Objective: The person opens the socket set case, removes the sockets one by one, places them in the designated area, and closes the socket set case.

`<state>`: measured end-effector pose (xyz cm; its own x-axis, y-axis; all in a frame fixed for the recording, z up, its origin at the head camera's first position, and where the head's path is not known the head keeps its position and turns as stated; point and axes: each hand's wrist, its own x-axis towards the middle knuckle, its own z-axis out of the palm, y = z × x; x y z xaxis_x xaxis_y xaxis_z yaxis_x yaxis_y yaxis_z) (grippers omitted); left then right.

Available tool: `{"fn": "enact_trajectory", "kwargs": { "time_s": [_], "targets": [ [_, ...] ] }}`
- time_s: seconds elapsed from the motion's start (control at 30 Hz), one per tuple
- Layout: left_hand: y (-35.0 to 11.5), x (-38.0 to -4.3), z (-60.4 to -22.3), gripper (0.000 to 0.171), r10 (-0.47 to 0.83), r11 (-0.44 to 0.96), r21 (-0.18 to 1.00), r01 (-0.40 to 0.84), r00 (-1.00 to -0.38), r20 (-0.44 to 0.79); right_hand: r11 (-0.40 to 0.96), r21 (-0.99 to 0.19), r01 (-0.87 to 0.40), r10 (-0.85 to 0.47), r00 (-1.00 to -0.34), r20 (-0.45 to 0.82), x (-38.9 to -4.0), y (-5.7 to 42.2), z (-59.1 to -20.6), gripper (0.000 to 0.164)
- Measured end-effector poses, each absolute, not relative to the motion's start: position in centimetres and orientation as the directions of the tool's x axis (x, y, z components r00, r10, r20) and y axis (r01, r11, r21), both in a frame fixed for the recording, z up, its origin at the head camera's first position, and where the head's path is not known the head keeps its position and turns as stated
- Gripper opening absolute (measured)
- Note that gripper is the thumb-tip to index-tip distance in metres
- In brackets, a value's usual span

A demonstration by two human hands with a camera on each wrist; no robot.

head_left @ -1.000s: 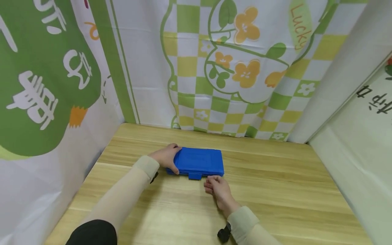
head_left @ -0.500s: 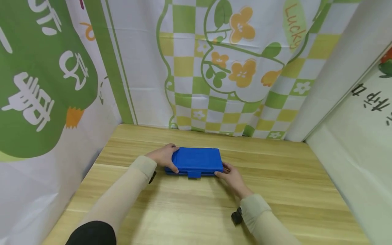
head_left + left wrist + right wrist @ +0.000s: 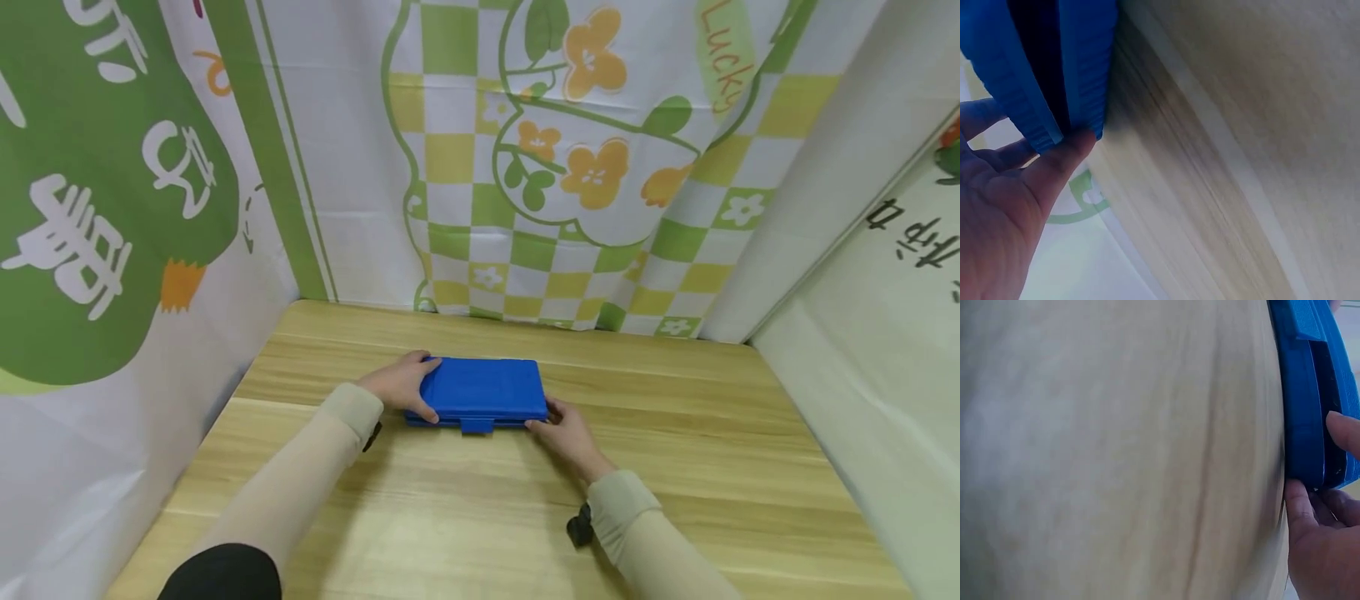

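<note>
A flat blue plastic case (image 3: 483, 387) lies on the wooden table, with a latch tab (image 3: 477, 426) at the middle of its front edge. Both wrist views show a dark gap between its lid and base along the side. My left hand (image 3: 399, 386) grips the case's left end, thumb on the front corner and fingers behind; in the left wrist view the thumb (image 3: 1063, 159) crosses the end of the gap. At the right end, my right hand (image 3: 572, 435) holds the front corner. Its thumb (image 3: 1342, 430) sits at the gap, the other fingers around the end.
The wooden table (image 3: 465, 508) extends around the case on all sides. Behind it hangs a checked cloth (image 3: 517, 275) with printed flowers. A green and white printed cloth (image 3: 112, 208) borders the left, and a pale sheet (image 3: 885, 350) the right.
My right hand has gone from the front edge near the latch to the case's right end and taken hold there. The left hand keeps its grip on the left end.
</note>
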<state>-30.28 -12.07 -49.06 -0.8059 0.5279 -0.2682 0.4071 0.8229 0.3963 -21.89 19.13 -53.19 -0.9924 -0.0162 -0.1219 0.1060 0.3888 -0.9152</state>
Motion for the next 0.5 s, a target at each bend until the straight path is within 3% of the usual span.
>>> {"fn": "enact_trajectory", "kwargs": {
  "time_s": [0.2, 0.5],
  "targets": [
    [-11.9, -29.9, -49.7, 0.115, 0.543, 0.809, 0.409, 0.421, -0.803, -0.246, 0.44, -0.892, 0.102, -0.011, -0.993, -0.119, -21.8, 19.2, -53.2, 0.058],
    [-12.8, -30.2, -50.4, 0.105, 0.534, 0.778, 0.498, 0.382, -0.821, -0.204, 0.468, -0.871, 0.151, -0.004, -0.985, -0.172, -22.2, 19.4, -52.8, 0.06]
  ]
}}
